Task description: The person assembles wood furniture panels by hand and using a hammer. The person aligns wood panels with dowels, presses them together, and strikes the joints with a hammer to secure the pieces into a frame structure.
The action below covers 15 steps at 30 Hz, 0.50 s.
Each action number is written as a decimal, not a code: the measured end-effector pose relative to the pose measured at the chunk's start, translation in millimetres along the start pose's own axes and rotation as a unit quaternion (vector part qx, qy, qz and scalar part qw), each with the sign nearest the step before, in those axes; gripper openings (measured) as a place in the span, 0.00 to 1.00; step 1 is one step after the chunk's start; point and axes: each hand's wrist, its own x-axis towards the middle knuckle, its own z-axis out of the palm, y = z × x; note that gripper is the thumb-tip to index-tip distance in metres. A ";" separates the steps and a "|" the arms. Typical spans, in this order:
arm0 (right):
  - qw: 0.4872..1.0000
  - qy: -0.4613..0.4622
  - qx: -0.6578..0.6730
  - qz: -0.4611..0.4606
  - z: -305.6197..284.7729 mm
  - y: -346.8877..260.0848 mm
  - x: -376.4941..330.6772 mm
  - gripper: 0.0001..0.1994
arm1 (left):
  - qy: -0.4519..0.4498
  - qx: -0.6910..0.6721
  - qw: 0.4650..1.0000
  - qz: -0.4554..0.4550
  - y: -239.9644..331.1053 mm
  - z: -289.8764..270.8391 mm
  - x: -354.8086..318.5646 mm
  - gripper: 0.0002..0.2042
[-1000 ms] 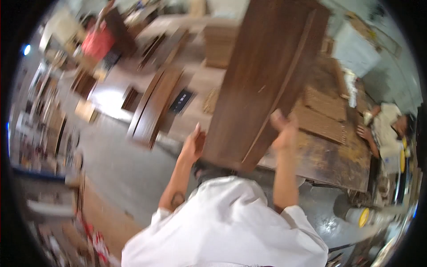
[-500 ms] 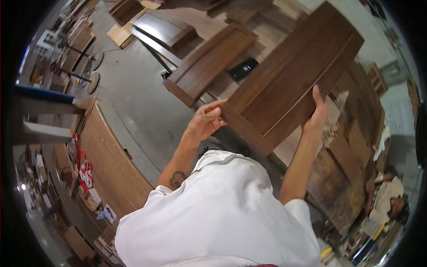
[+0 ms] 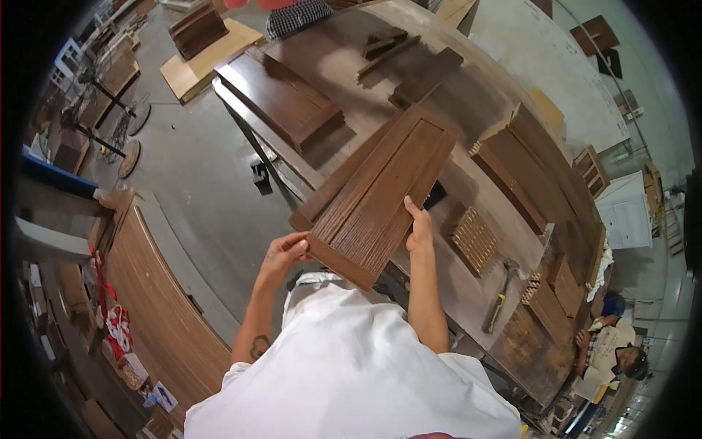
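I worked in moderate light; glare whitened a glossy wooden panel [image 3: 281, 99], soft shadows lay across my desk [image 3: 472, 186], and straight edges bent toward the rim.

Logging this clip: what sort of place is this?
Probably a woodworking or furniture workshop: the left hand and right hand hold a brown wooden panel, and other wooden pieces and a hammer lie on the worktable.

Left hand [image 3: 281, 257] pinched the near corner of a brown panel [image 3: 398, 175]; right hand [image 3: 420, 230] gripped its right edge, thumb on top. Second board [image 3: 329, 192] showed alongside, partly covered by it. Surface [image 3: 468, 192] beyond bore glossy boards [image 3: 281, 99] at left; slats [image 3: 474, 241] and hammer [image 3: 497, 309] at right. Co-worker [image 3: 610, 345] visible at lower right.
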 end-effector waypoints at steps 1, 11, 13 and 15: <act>0.981 0.072 -0.166 -0.075 2.8 11.1 3.2 0.30 | 0.077 0.188 0.979 -0.005 6.1 -7.1 6.4 0.23; 0.858 0.164 -0.476 -0.102 38.8 101.7 -23.4 0.52 | 0.155 0.529 0.776 0.307 15.7 1.5 96.1 0.25; 0.881 0.168 -0.436 -0.077 41.4 102.1 -17.1 0.52 | 0.087 0.529 0.792 0.293 19.2 13.1 113.1 0.26; 0.886 0.164 -0.430 -0.053 45.3 106.9 -11.1 0.53 | 0.061 0.542 0.804 0.236 14.1 19.3 120.4 0.28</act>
